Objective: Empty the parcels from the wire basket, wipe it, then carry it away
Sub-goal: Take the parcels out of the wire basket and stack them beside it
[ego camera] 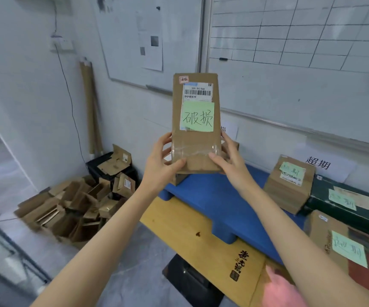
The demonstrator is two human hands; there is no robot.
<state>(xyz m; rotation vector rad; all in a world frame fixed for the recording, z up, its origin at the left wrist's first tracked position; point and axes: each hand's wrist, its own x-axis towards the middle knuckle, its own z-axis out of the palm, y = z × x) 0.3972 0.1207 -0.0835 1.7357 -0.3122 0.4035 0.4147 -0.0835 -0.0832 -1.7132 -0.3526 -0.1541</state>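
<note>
Head view: you have the cardboard parcel upright in both hands, over the far left corner of the blue plastic pallet that lies on the wooden tabletop. I cannot tell whether its bottom edge touches the pallet. Your left hand grasps the lower left edge with the thumb across the front. Your right hand grasps the lower right edge the same way.

That is a low grip on a tall box, so it could tip away from you. Lower it squarely and lay it flat. Its green note reads 破损 (damaged), so don't squeeze the taped end.

Put it on the bare blue near that corner, well apart from the brown parcel at the pallet's right end below the 超期 sign. That seems a different sort. The wire basket is out of view.
</note>
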